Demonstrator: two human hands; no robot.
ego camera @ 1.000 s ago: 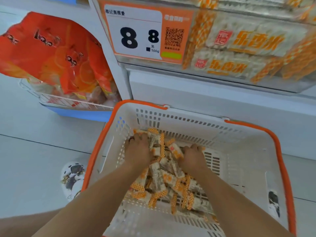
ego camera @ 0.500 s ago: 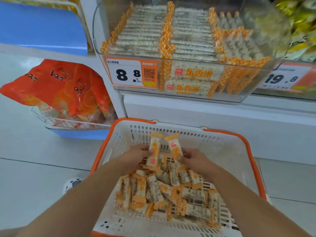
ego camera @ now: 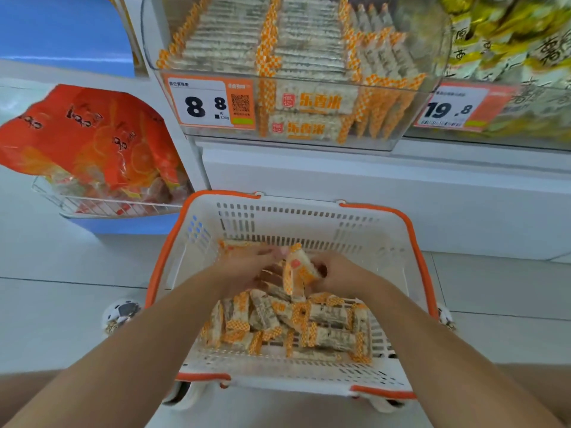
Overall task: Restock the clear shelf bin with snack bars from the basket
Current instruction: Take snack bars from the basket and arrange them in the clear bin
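Observation:
A white basket with an orange rim [ego camera: 414,242] stands on the floor below the shelf, with several orange-and-white wrapped snack bars [ego camera: 309,325] piled in its bottom. Both hands are inside it, over the pile. My left hand [ego camera: 244,267] grips a bar whose end shows at its far side. My right hand [ego camera: 336,274] holds a small bunch of bars [ego camera: 295,271] upright between the two hands. Above, the clear shelf bin [ego camera: 411,112] is filled with neat rows of the same bars and carries an 8.8 price tag.
Orange snack bags [ego camera: 89,137] lie in a wire tray at the left over a blue shelf base. A bin of yellow packets [ego camera: 506,35] with a 19.8 tag sits at the right. The white shelf front [ego camera: 370,186] rises just behind the basket. Pale floor tiles surround it.
The hands have lifted out of the pile holding bars and drawn closer together. The view has tilted up, so the clear bin shows in full.

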